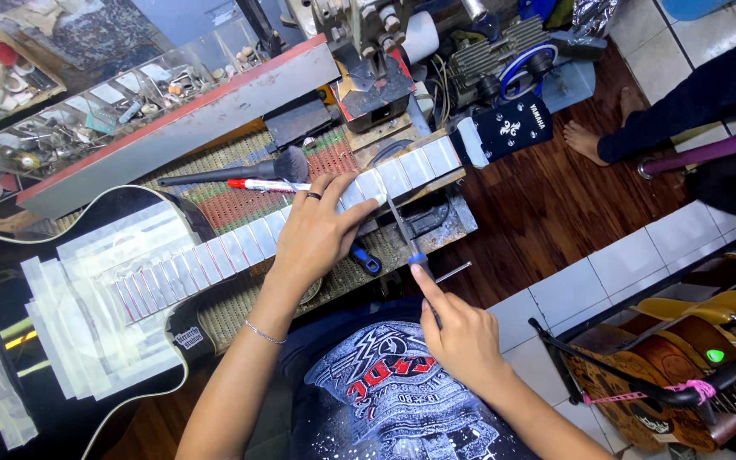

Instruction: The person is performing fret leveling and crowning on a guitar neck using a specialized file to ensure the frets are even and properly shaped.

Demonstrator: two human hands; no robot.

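A black acoustic guitar (10,247) lies across the workbench with its neck (240,243) covered in strips of pale masking tape. My left hand (317,230) rests flat on the taped neck, a dark ring on one finger and a thin bracelet at the wrist. My right hand (462,336) grips a slim metal file (402,226) by its blue-collared handle, forefinger stretched along it. The file's tip touches the fretboard just right of my left fingertips. The black headstock (513,128) sticks out past the bench edge.
A soft black brush (240,170) and a red-capped marker (266,185) lie behind the neck on a woven mat. A clear parts box (87,111) and a machine (368,51) stand at the back. Another person's bare foot (589,140) is at right. Guitars (675,349) stand lower right.
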